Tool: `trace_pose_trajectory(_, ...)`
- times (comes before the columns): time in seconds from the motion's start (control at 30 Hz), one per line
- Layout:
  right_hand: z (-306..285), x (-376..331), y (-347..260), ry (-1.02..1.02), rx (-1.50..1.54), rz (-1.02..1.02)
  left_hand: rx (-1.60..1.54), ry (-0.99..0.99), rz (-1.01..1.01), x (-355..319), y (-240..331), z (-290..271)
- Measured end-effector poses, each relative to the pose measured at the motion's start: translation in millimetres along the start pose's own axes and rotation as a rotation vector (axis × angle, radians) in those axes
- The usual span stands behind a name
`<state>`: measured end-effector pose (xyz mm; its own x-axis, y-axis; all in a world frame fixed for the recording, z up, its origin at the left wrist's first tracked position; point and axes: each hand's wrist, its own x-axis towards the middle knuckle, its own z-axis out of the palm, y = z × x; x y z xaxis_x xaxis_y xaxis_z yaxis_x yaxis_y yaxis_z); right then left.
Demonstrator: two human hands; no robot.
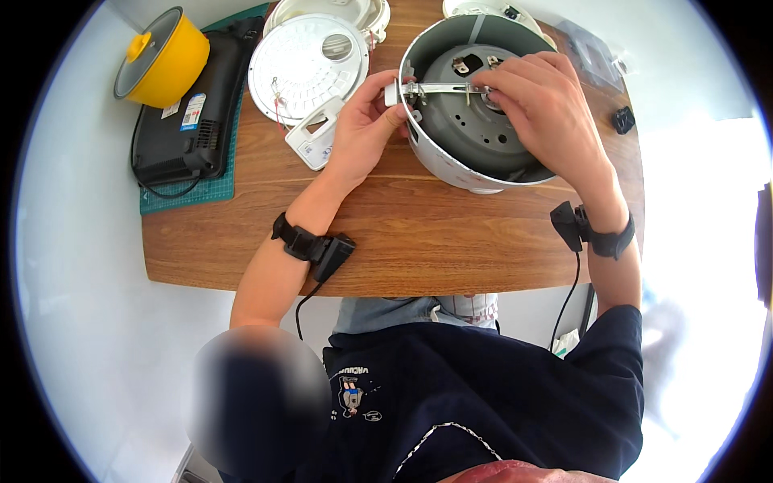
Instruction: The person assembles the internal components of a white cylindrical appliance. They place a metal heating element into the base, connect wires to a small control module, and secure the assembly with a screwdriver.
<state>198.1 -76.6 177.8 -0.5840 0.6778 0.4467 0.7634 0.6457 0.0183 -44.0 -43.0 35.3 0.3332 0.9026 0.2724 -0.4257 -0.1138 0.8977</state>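
Observation:
A white cooker body [451, 165] lies on its side on the wooden table [403, 241], its open grey inside facing me. A thin metal lever strip [439, 88] runs across the opening. My left hand [364, 121] pinches the strip's white end at the cooker's left rim. My right hand [541, 105] reaches into the opening, and its fingertips press on the strip's other end near the centre. Both wrists carry black strapped devices with cables.
A round white base plate [306, 60] and a small white plastic bracket [316, 133] lie left of the cooker. Further left, a yellow pot [165, 56] sits on a black appliance [189, 121] on a green mat. A small black part [622, 120] lies at the table's right edge.

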Motion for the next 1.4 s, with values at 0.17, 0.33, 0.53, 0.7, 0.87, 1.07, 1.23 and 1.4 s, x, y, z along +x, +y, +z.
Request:
trace_pose_trajectory(0.17, -0.4, 3.1, -3.6, -0.005, 0.014, -0.027, 0.023, -0.019, 0.027, 0.2, -2.6, -3.1)
trace_pose_trajectory(0.33, 3.8, 4.2, -1.7, -0.027, 0.061, -0.031, 0.035, -0.035, 0.012, 0.0, -2.2, -4.9)
trace_pose_trajectory(0.53, 3.5, 6.3, -5.3, -0.022, 0.096, 0.0, 0.04, -0.048, 0.045, 1.5, -6.0, -6.7)
trace_pose_trajectory(0.7, 6.8, 7.6, -9.6, -0.038, 0.083, 0.058, 0.02, -0.055, 0.042, 0.7, -5.3, -6.6)
trace_pose_trajectory(0.87, 5.2, 6.4, -6.6, -0.006, 0.05, 0.023, 0.024, -0.062, 0.037, 1.1, -5.2, -5.5)
trace_pose_trajectory(1.07, -20.8, 8.5, 1.0, 0.134, 0.057, 0.133, 0.048, -0.07, 0.045, 0.6, -5.2, -6.1)
trace_pose_trajectory(1.23, -27.4, 5.5, 14.9, 0.175, 0.189, 0.424, -0.006, -0.005, 0.021, 0.7, -5.8, 1.2)
trace_pose_trajectory(1.4, -21.1, -6.3, 43.3, 0.269, 0.521, 0.623, 0.012, -0.007, -0.004, 0.2, -3.0, -3.7)
